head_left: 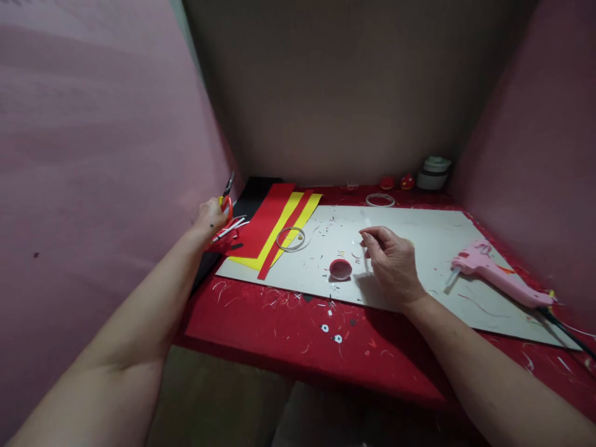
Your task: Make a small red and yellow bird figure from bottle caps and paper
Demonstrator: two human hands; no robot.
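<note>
My left hand (209, 217) is over the left end of the table, closed on scissors (226, 202) with orange and yellow handles, blades pointing up. Thin white strips (230, 230) lie just below it. Above the white board (419, 230), my right hand (391, 261) pinches a thin, pale, blurred strip (367, 266) between thumb and fingers. To its left on the board rests a small round red piece (340, 269) with a pale rim. Two small white-and-black paper eyes (325, 328) lie on the red cloth near the front edge.
Red sheets (265, 230), yellow sheets (246, 263) and a black sheet (256, 189) overlap at the left. A pink glue gun (503, 273) with a cord lies right. Coiled rings (291, 239), small red figures (407, 181) and a lidded container (433, 174) stand around; scraps are scattered.
</note>
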